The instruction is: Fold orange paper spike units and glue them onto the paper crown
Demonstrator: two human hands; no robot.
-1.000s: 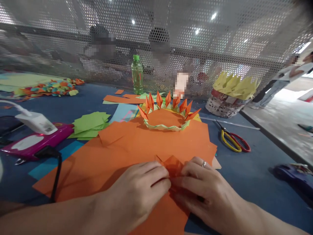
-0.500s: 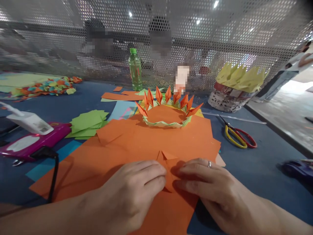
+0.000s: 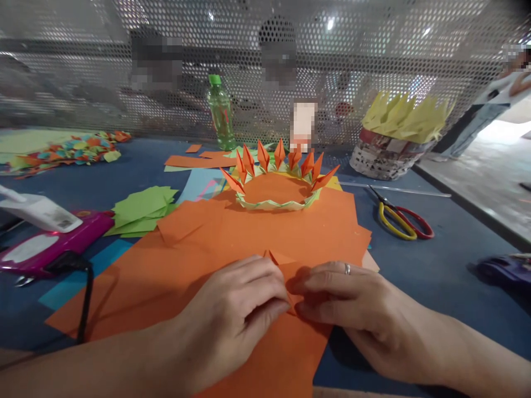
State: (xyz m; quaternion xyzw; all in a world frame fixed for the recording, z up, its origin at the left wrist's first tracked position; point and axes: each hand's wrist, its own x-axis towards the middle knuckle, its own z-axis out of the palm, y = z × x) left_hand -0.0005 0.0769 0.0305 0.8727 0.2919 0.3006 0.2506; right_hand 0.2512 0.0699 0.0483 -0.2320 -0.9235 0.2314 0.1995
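Between my hands is a small folded orange paper [image 3: 286, 267], lying on large orange sheets [image 3: 323, 229]; its pointed tips show past my left fingers, and much of it is covered. My left hand [image 3: 244, 301] curls over its left side, fingertips closed on it. From the other side my right hand [image 3: 357, 304], with a ring on one finger, presses bent fingers onto the right side of the paper. Just beyond my hands stands a pale green folded-paper ring [image 3: 276, 205] with several orange pointed pieces rising from it.
Green paper squares [image 3: 143, 209], a magenta device [image 3: 62, 249] and its black cable [image 3: 88, 298] lie left. Scissors [image 3: 398, 221] and a newspaper basket [image 3: 381, 160] with yellow points stand right. A green bottle [image 3: 222, 116] and scraps [image 3: 83, 152] are behind, before a perforated metal screen [image 3: 199, 33].
My left hand has slid slightly right and up, covering more of the folded orange paper. My right hand stays pressed beside it. The whole view has shifted a little.
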